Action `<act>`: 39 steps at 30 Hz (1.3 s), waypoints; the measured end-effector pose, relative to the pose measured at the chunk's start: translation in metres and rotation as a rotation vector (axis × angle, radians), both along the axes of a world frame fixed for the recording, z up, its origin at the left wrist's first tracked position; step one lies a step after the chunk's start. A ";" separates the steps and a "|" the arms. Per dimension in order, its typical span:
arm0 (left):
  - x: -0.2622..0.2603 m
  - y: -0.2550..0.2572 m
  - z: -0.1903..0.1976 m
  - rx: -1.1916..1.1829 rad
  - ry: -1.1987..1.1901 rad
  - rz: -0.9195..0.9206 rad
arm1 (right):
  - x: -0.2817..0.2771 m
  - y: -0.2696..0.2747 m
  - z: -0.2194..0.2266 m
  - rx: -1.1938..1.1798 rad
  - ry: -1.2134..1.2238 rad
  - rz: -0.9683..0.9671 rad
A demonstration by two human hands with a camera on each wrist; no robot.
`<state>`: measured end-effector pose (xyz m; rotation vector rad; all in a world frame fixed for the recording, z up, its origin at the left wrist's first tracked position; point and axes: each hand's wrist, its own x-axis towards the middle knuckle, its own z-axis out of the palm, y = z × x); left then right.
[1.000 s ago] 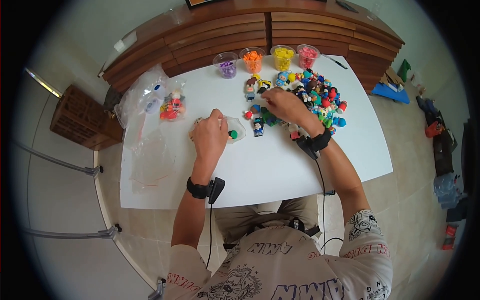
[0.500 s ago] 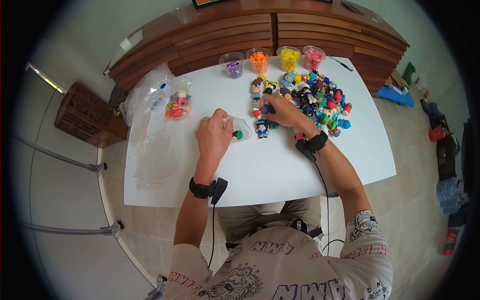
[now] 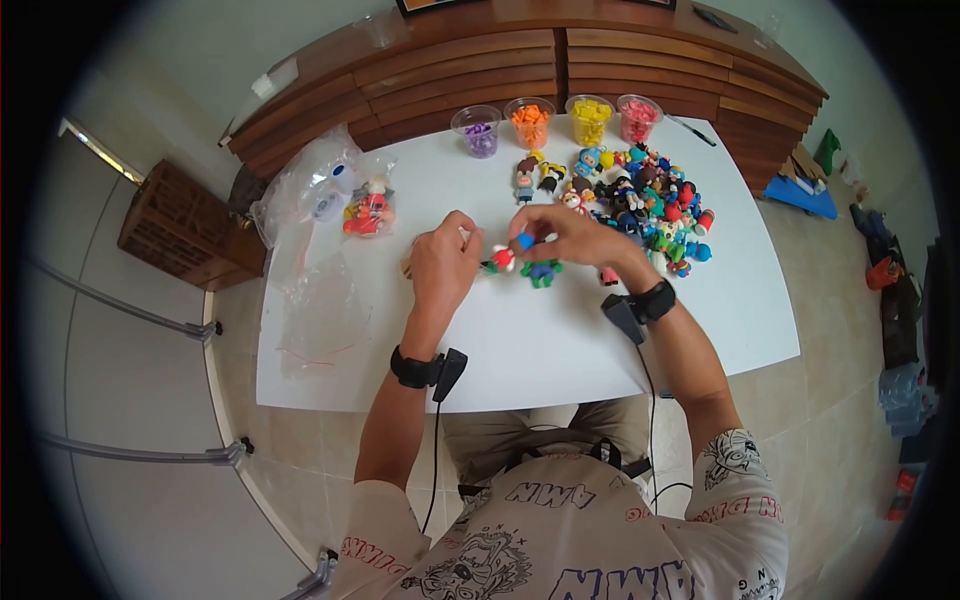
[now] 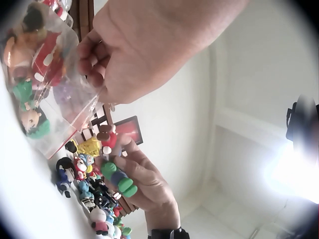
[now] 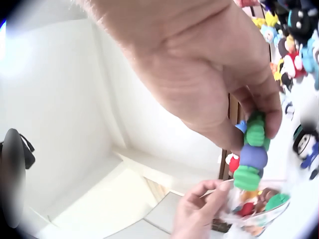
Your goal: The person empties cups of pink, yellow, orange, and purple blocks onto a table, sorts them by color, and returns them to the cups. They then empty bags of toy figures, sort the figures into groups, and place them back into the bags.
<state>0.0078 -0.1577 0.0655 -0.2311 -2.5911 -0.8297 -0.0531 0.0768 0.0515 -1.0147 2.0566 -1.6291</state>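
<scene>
Green figure w/ a purple-blue middle hangs from the R hand, gripped at one end btwn bent thumb and fingers, just R of the L hand. A red-and-white piece and a blue piece show by the same fingertips (one toy or two, can't really tell, the fingers hide too much). L hand's fingers are curled, pinching the edge of a clear bag w/ several figures inside, incl. one w/ green hair. Directly R of and beyond the R hand: big figure pile, lots of colours; a brown-haired figure lies just beyond that hand. Farther out past both hands, four clear cups in a row w/ purple, orange, yellow and pink bits. L of and beyond the L hand, another bag of figures; flat plastic lies to its L, all on the white table.
</scene>
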 end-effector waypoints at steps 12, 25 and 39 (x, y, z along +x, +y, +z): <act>-0.009 -0.034 0.023 0.204 -0.014 0.089 | 0.015 -0.110 0.002 -0.256 0.312 -0.584; -0.010 -0.061 0.018 0.395 0.036 0.091 | 0.036 -0.114 0.012 -0.228 0.291 -0.459; -0.008 -0.062 0.019 0.375 0.008 0.122 | 0.016 -0.090 -0.002 0.103 0.125 -0.526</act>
